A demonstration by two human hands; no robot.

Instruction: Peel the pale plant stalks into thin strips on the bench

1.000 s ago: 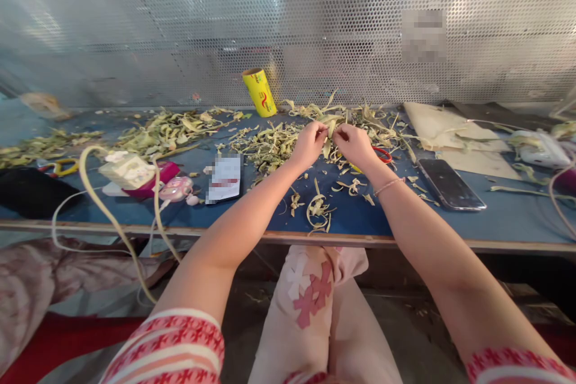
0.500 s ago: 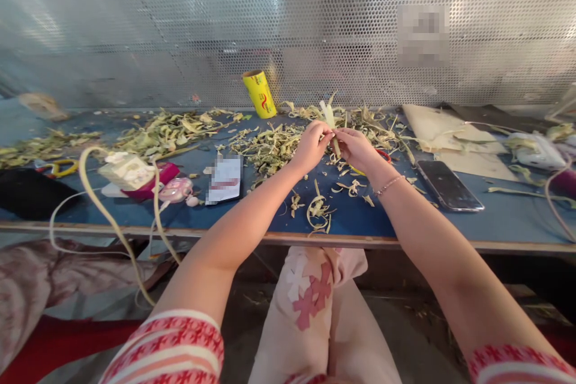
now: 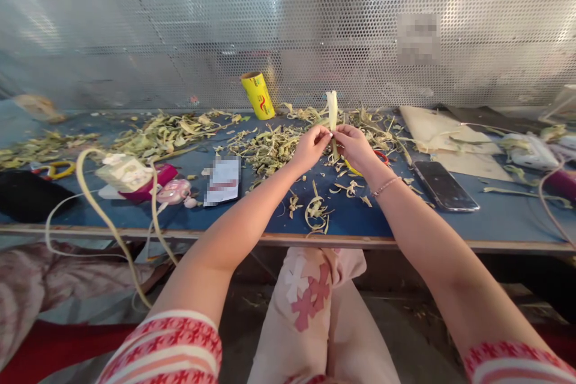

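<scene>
A pale green-white strip of plant (image 3: 332, 109), perhaps a stalk or leaf, stands nearly upright between my hands above the table. My left hand (image 3: 312, 145) pinches it from the left with thumb and finger. From the right, my right hand (image 3: 354, 143) pinches it at about the same height, and the fingertips of both hands almost touch. Behind and beneath the hands lies a heap of dry, curled plant trimmings (image 3: 274, 147). Red and yellow scissor handles (image 3: 381, 157) show partly behind my right hand.
On the blue table (image 3: 279, 213) stands a tilted yellow roll (image 3: 258, 96). A phone (image 3: 445, 186) lies right, with brown paper (image 3: 450, 126) behind it. Left are a printed packet (image 3: 224, 181), a looped cable (image 3: 101, 210), a pink charm (image 3: 174, 191) and scissors (image 3: 58, 169). A perforated metal wall (image 3: 297, 24) rises behind.
The plant strip has turned from a leftward lean to nearly upright, its pale top now facing me. Both hands keep their pinch at almost the same spot. The view has shifted slightly.
</scene>
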